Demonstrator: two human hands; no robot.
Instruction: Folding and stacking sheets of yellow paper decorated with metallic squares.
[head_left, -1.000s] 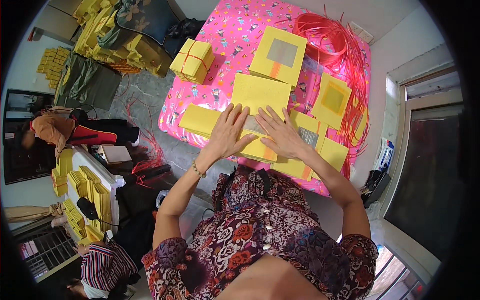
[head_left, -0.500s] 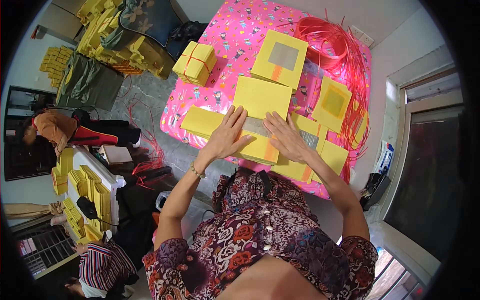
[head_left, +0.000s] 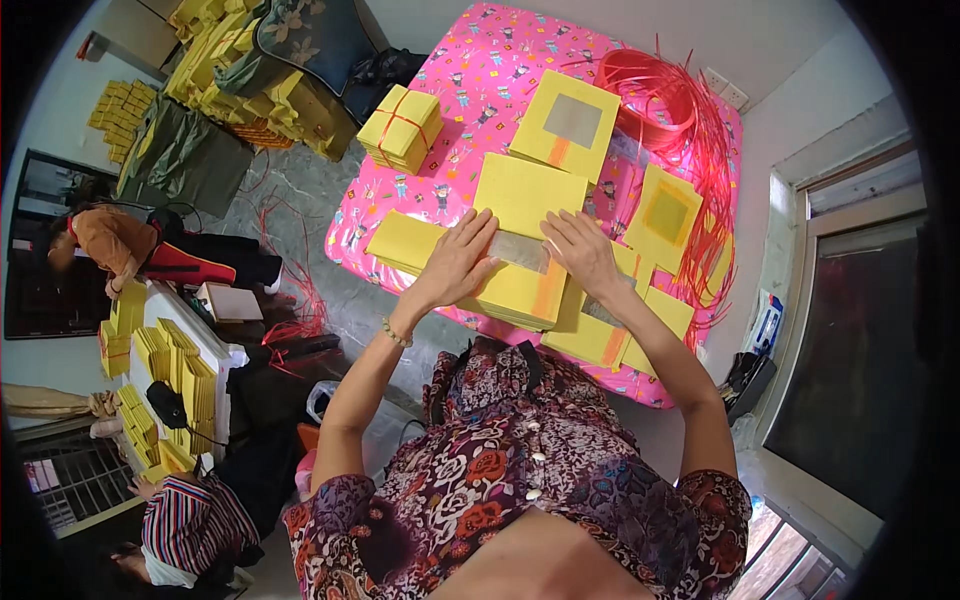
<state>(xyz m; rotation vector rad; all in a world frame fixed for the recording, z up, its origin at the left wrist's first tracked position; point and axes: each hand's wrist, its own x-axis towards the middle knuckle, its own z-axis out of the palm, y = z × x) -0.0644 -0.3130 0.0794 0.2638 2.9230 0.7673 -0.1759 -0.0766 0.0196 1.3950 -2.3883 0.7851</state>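
Observation:
My left hand [head_left: 459, 262] lies flat with its fingers stretched, on the left part of a stack of yellow paper pieces [head_left: 518, 292]. My right hand [head_left: 584, 254] rests on the right side of the same stack, fingers extended and close together. Between the two hands a grey rectangular patch [head_left: 520, 252] shows on the top piece, and an orange stripe runs below it. A plain yellow panel [head_left: 530, 190] extends just beyond my fingertips. Neither hand grips anything that I can see.
The pink patterned table cover [head_left: 480, 60] carries a tied yellow bundle [head_left: 400, 128], another yellow stack [head_left: 570, 120] and a coil of red strapping [head_left: 650, 95]. Two people [head_left: 115, 240] work at the left, by a white table [head_left: 205, 340] with yellow stacks. A window [head_left: 840, 330] is at right.
My right hand has slid a little away from me along the stack, its fingers now reaching onto the plain panel. My left hand stays almost in place.

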